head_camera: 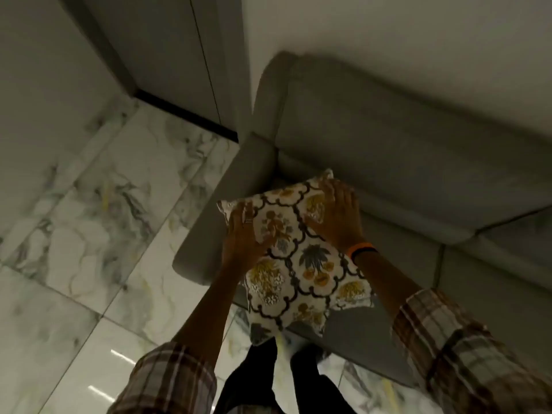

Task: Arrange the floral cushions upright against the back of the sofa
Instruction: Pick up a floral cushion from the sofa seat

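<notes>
We stood on a glossy marble floor [98, 210], its pale tiles veined in grey and yellow and catching small streaks of light near our feet. A plain white wall [418, 31] rose behind the sofa [403, 138], and to the left of it a flat panel, perhaps a door [167, 55], ran down to a dark strip at floor level. The sofa was grey and filled the right half of our view, its padded back set against the wall, its armrest [215, 216] nearest us on the left and its seat cushions divided by seams. We held one floral cushion [298, 258] over the sofa's left corner, tilted rather than upright, its far corner close to the backrest; whether it touched the seat we could not tell. The cushion was cream with a dark lattice and yellow, orange and grey plant motifs. Our left hand [243, 234] gripped its left edge, a ring on one finger, and our right hand [339, 215] lay flat across its upper right corner, pressing into the fabric. Plaid sleeves [442, 348] were pushed up both forearms, and an orange wristband [360, 248] circled the right wrist.
</notes>
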A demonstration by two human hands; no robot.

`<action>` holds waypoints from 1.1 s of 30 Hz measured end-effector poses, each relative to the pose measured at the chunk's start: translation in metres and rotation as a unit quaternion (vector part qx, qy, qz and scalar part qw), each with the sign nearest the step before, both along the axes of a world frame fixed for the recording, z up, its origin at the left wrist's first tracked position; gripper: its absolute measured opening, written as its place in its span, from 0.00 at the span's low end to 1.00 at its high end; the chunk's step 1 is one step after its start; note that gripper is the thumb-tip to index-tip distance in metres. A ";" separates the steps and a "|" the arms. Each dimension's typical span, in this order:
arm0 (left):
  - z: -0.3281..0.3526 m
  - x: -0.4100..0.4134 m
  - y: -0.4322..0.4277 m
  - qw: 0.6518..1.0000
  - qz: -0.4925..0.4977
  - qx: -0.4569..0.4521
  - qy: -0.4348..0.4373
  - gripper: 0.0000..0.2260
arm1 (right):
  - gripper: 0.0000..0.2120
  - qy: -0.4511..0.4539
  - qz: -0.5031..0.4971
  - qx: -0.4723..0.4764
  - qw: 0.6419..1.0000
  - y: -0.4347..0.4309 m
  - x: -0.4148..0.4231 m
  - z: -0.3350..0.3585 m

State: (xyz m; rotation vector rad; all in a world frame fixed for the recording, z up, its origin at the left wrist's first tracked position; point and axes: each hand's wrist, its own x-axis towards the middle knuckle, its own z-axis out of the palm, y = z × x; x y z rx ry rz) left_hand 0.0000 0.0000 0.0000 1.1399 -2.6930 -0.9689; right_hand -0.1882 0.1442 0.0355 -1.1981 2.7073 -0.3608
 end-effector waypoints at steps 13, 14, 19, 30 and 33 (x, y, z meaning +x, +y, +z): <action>-0.031 -0.014 0.035 0.875 0.287 0.343 0.184 0.52 | 0.40 -0.521 -0.322 -0.174 0.771 0.072 -0.042 -0.059; -0.025 -0.020 0.041 0.876 0.287 0.330 0.202 0.50 | 0.35 -0.513 -0.312 -0.204 0.773 0.080 -0.044 -0.051; 0.022 -0.071 0.090 0.889 0.217 0.324 0.239 0.52 | 0.21 -0.470 -0.299 -0.329 0.762 0.162 -0.055 -0.002; -0.027 -0.284 0.313 0.925 -0.056 0.355 0.126 0.48 | 0.55 -0.368 -0.361 -0.334 0.790 0.440 -0.185 -0.045; -0.065 -0.326 0.354 0.926 -0.104 0.344 0.118 0.48 | 0.57 -0.344 -0.362 -0.338 0.798 0.492 -0.217 -0.092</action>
